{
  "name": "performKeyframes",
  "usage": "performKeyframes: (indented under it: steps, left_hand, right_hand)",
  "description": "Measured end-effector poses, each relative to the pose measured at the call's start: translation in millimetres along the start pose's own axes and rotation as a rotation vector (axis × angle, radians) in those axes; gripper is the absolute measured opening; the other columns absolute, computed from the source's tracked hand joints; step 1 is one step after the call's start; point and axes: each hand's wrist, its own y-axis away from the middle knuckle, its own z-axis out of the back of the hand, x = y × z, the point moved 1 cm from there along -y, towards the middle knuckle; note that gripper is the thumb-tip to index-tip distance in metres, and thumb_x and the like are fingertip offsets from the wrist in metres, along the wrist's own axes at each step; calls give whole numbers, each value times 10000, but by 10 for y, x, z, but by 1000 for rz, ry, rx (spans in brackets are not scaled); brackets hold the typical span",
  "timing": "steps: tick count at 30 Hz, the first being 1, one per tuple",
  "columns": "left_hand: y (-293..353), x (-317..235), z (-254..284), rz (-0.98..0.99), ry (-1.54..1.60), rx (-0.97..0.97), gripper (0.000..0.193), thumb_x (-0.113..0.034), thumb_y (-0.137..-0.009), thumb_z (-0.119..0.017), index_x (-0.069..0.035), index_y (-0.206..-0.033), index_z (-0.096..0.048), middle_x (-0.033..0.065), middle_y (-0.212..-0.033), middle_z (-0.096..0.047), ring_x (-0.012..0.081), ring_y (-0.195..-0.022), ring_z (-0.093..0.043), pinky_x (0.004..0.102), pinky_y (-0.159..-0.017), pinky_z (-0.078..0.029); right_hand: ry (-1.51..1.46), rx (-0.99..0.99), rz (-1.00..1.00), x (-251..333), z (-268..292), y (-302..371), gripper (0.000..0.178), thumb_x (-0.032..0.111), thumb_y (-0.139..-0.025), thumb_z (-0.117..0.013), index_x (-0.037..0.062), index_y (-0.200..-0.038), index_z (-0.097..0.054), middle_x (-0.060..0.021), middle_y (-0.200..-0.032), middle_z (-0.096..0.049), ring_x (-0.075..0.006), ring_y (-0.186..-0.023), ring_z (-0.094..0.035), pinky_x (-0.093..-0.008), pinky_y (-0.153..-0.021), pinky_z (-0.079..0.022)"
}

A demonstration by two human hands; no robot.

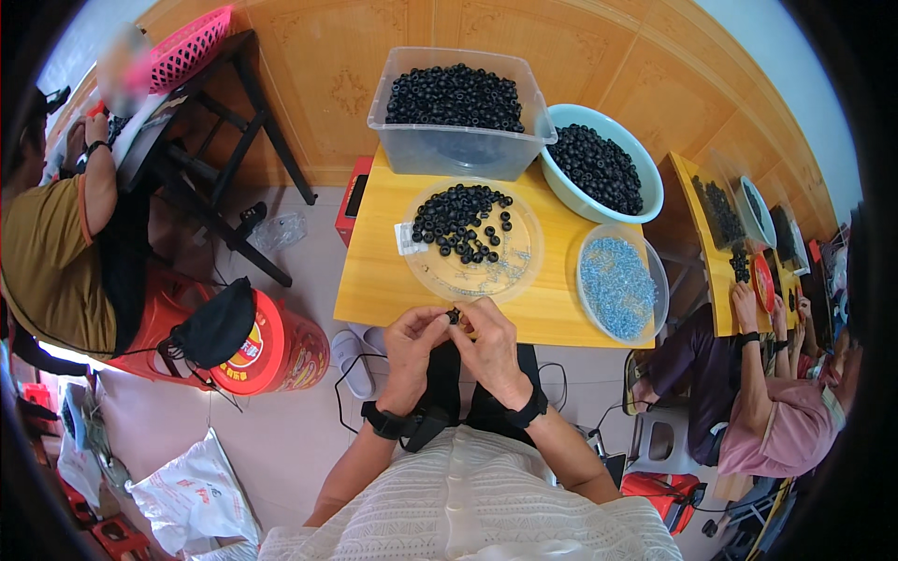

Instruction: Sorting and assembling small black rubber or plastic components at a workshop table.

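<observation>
My left hand [412,348] and my right hand [493,348] meet just off the near edge of the yellow table [374,271]. Between their fingertips is a small black round plastic piece [454,316], pinched from both sides and partly hidden by the fingers. Just beyond, a round clear lid-like tray [524,269] carries a loose heap of similar black pieces [458,217], which show holes. Tiny shiny bits [500,271], too small to make out, are scattered along its near side.
A clear plastic bin [458,154] and a light-blue basin [657,192] hold many black pieces. A clear bowl [660,304] contains small bluish bits [615,285]. People work at the left [56,243] and right [776,411]. A red bucket [290,351] stands left of me; a cable [344,393] hangs nearby.
</observation>
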Motion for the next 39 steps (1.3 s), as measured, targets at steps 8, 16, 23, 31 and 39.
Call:
performKeyframes:
  steps: [8,16,23,31,39]
  left_hand:
    - [-8,38,213,120,-291,160,210,-152,-879,-546,26,-956,-629,41,-856,-628,102,-757,-598,242,-689,-513]
    - [74,131,184,121,-224,63,218,-166,-853,-580,32,-800,-654,32,-677,-614,85,-624,-578,215,-582,-486]
    - [108,131,159,108,-219,83,205,-134,-867,-560,47,-818,-641,34,-699,-613,90,-628,-580,217,-594,-496]
    - [73,157,197,148,-266,176,231,-174,-878,-553,40,-846,-637,30,-730,-611,89,-662,-580,220,-607,-498]
    - [189,-47,271,282,-335,183,339,-263,-889,-538,9,-1090,-568,73,-895,-622,142,-762,-601,240,-690,-490]
  right_hand:
    - [69,153,64,59,-11,36,178,-6,-708,-604,-16,-874,-542,-166,-796,-483,-364,-744,-526,-410,-620,-443]
    - [176,183,115,111,-31,126,199,-44,-699,-596,-36,-895,-561,-171,-752,-473,-354,-685,-512,-386,-578,-425]
    - [192,192,133,76,-49,189,71,-6,-733,-574,-16,-763,-510,-167,-721,-447,-344,-691,-503,-413,-597,-425]
    - [202,164,121,62,20,208,103,29,-731,-585,1,-786,-503,-157,-729,-465,-345,-703,-517,-410,-587,-436]
    - [33,250,-14,-56,49,322,197,43,-727,-614,4,-915,-568,-163,-817,-524,-362,-764,-547,-407,-640,-466]
